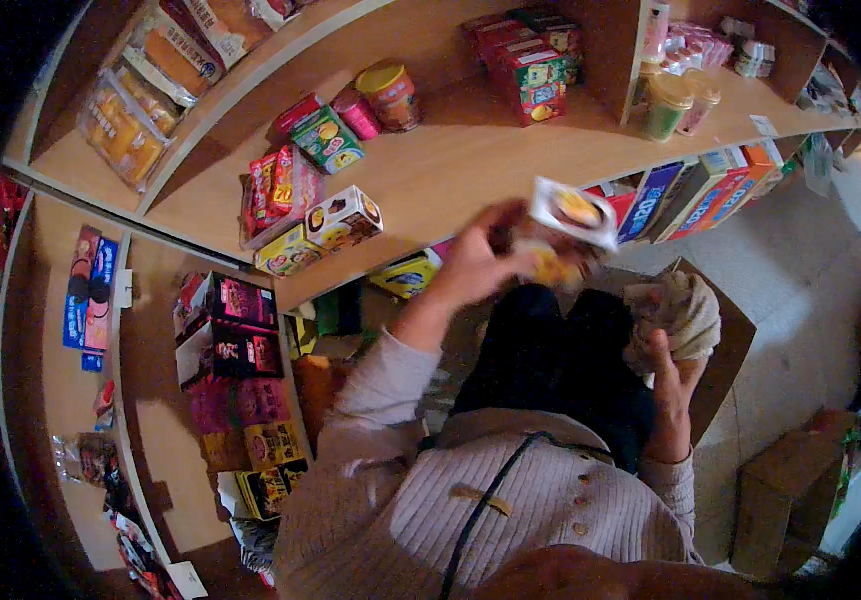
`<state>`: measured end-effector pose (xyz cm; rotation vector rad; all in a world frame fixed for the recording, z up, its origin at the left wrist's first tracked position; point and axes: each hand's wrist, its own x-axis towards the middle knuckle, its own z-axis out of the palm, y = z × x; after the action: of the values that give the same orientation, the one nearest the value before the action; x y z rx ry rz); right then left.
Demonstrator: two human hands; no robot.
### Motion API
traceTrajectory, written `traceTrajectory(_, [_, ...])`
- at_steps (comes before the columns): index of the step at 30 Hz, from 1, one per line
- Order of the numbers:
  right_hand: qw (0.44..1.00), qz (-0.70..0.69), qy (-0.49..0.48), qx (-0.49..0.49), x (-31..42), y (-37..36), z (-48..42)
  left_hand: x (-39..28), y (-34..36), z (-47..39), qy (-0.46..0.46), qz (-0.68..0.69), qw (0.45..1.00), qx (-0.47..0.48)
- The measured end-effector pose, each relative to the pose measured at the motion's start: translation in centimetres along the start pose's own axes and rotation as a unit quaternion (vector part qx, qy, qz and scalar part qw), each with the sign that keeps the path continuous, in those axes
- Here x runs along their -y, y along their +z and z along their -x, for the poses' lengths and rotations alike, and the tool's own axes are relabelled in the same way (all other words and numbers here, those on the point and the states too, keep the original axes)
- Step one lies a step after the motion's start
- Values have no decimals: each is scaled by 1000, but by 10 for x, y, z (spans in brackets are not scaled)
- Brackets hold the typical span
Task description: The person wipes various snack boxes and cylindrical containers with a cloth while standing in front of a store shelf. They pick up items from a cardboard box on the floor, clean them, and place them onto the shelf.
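My left hand [475,259] is raised in front of the wooden shelf [430,180], its fingers closed on a blurred white package [573,214] with a yellow and brown picture. Just under that package shows a second blurred yellow and brown shape, perhaps another package. My right hand [672,390] is lower, by my dark trousers, with a beige cloth [682,315] in its grip. A brown cardboard box [727,330] lies partly behind the cloth. On the shelf, left of my left hand, a brown and white box [344,217] stands beside a yellow box [288,251].
Farther back on the shelf are a tub with a yellow lid [393,94], red and green boxes [535,82] and lidded cups [669,105]. Dark pink boxes [239,322] fill part of the left shelf. Another cardboard box [790,480] stands at lower right.
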<state>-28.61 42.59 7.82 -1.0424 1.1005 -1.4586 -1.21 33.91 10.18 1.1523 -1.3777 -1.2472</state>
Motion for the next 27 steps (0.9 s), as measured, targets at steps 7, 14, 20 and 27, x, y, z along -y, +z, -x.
traceTrajectory(7, [998,42,-19,-47,-18,-20,-6,16,-181,-69,40,-140,937,-317])
traceTrajectory(14, [998,59,24,-16,-37,-11,-10,16,-316,-74,-144,-202,892,-377])
traceTrajectory(20, [998,39,42,-22,-62,-6,-15,17,-295,-81,-164,-67,931,-318])
traceTrajectory(27, [996,15,86,4,-65,-1,-17,55,-334,-92,-199,-236,902,-301])
